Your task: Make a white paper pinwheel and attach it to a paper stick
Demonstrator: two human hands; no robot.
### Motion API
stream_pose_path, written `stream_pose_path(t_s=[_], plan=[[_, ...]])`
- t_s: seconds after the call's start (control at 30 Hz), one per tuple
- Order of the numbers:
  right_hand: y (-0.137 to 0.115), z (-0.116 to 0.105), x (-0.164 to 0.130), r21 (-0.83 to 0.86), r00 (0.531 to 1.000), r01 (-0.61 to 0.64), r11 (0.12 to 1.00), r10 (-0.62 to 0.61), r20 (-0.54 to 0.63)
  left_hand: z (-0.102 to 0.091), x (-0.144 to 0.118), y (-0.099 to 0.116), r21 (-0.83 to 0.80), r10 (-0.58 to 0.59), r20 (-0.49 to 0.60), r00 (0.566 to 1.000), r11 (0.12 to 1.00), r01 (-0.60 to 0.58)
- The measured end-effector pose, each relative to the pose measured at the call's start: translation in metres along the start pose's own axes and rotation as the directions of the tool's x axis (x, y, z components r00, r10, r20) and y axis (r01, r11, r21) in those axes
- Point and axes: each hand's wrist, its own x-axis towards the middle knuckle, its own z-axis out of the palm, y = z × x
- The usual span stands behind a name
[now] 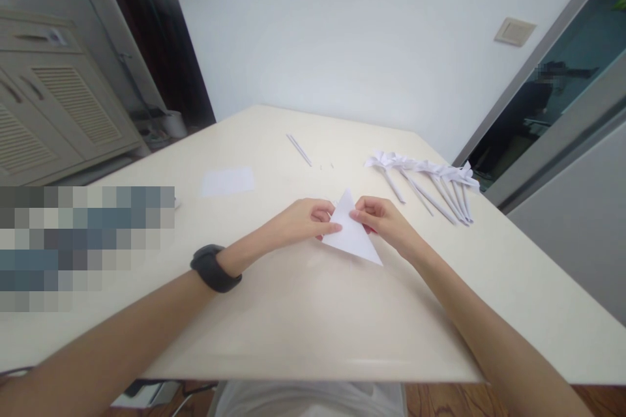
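Note:
A white sheet of paper folded into a triangle [353, 238] is held between both hands, just above the table, its point facing away from me. My left hand [313, 220] pinches its left edge, thumb on top and fingers curled beneath. On the opposite edge my right hand [384, 218] grips it the same way, thumb near the upper part. A dark band sits on my left wrist. To the right lie several paper flowers [425, 169] with rolled paper stems, side by side. A flat white paper sheet [227, 182] rests left of my hands.
Two thin paper sticks [298, 150] lie farther back on the cream table [293, 326], with tiny scraps beside them. A wall with a light switch [515, 32] rises behind. A louvred cabinet [63, 91] stands at the left; part of that side is pixelated.

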Motion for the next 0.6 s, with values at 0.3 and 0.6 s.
stream_pose_path(t_s=[0.3, 0.6], plan=[[0.0033, 0.0085, -0.0027, -0.033, 0.993, -0.013, 0.999, 0.017, 0.117, 0.0024, -0.0014, 0.0076, -0.147, -0.026, -0.164, 0.986, 0.989, 0.001], [0.0035, -0.0013, 0.0005, -0.082, 1.000, 0.002, 0.997, -0.004, -0.024, -0.0057, -0.0008, 0.0067, -0.173, -0.021, -0.264, 0.964, 0.985, -0.026]])
